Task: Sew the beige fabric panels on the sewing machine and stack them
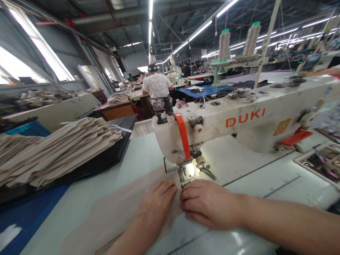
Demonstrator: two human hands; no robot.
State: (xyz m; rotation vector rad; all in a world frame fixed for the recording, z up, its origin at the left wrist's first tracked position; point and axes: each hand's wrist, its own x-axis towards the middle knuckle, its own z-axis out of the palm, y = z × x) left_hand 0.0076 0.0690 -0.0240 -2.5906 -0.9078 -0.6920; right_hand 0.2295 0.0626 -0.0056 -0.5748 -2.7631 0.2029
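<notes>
A beige fabric piece (117, 212) lies flat on the pale sewing table (265, 184), its far end under the presser foot (186, 173) of a white DUKI sewing machine (239, 117). My left hand (156, 205) presses down on the fabric just in front of the needle, fingers together and laid flat. My right hand (209, 203) rests beside it with fingers curled, pinching the fabric's edge near the foot. The two hands' fingertips almost touch.
A stack of beige cut pieces (58, 148) sits on a black tray at the left, over blue cloth (32, 219). A tray of small parts (321, 163) stands at the right. Thread cones (224, 44) rise behind the machine. A person in a white shirt (157, 86) sits farther back.
</notes>
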